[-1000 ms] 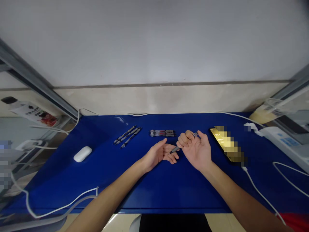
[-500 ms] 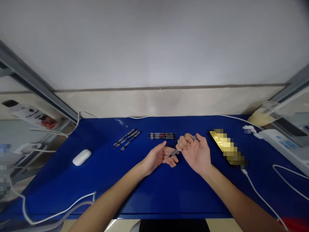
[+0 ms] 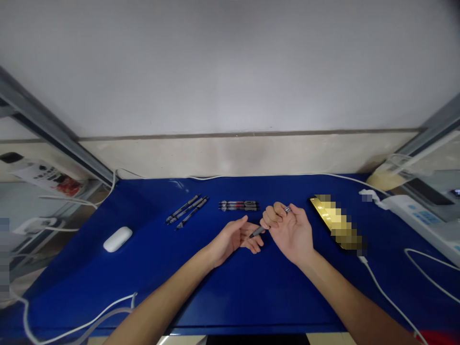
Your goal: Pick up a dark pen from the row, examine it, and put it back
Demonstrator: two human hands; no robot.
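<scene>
My right hand [image 3: 287,227] is closed around a grey pen [image 3: 258,232], palm up, with the pen's tip pointing down and left. The pen's other end shows between thumb and fingers. My left hand [image 3: 235,239] is open, palm turned up and right, its fingers beneath the pen tip; whether they touch it I cannot tell. Behind the hands, a stack of pens [image 3: 239,205] lies level on the blue table [image 3: 230,297]. Further left, three more pens [image 3: 187,211] lie slantwise, side by side.
A white rounded case [image 3: 118,239] sits at the left. On the right lies a phone [image 3: 332,218] with a white cable, beside a white power strip [image 3: 417,215]. Another white cable [image 3: 108,306] curves at the front left. A wall [image 3: 230,155] stands behind the table.
The view has shifted slightly, so the table and objects appear a little lower and further left. Both hands keep nearly the same pose, and the pen is still in my right hand.
</scene>
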